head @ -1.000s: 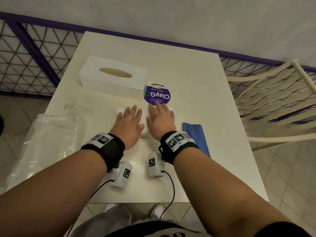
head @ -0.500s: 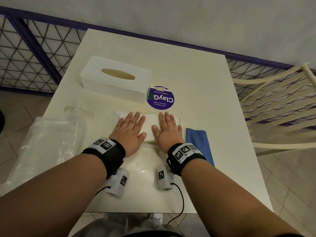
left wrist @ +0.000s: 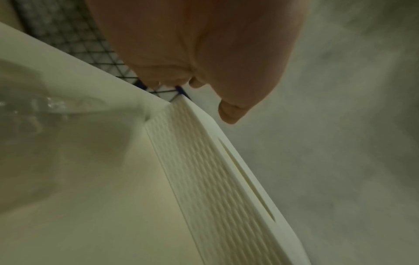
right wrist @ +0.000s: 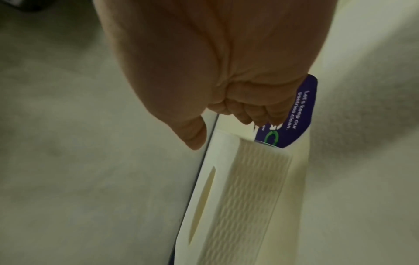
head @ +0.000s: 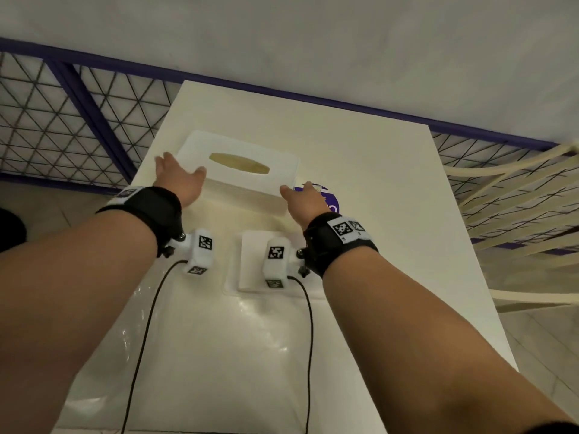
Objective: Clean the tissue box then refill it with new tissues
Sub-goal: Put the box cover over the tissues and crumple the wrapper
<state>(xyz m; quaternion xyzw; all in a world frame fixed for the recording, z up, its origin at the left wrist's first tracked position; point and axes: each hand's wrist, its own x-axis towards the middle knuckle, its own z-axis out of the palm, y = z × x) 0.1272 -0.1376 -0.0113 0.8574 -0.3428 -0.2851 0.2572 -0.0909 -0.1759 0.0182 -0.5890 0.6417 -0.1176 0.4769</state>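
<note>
The white tissue box [head: 241,180] with an oval slot on top lies across the middle of the table [head: 376,183]. My left hand [head: 181,180] is at its left end, fingers spread past the corner and thumb over the top edge. At the box's right end is my right hand [head: 302,198], also open. In the wrist views the ribbed box side [left wrist: 204,170] [right wrist: 254,197] runs below each hand [left wrist: 204,53] [right wrist: 204,71], and neither thumb presses the top. A white stack of tissues [head: 250,264] lies on a clear wrapper [head: 219,339] between my wrists.
A round purple sticker [head: 330,205] sits on the table by the box's right end. A cream slatted chair [head: 517,198] stands to the right. A purple-framed mesh railing [head: 62,120] runs along the left and behind. Crinkled clear plastic [left wrist: 34,107] lies left of the box.
Both hands have lifted off the tissue stack and moved forward to the two ends of the tissue box. The head view has shifted closer over the table.
</note>
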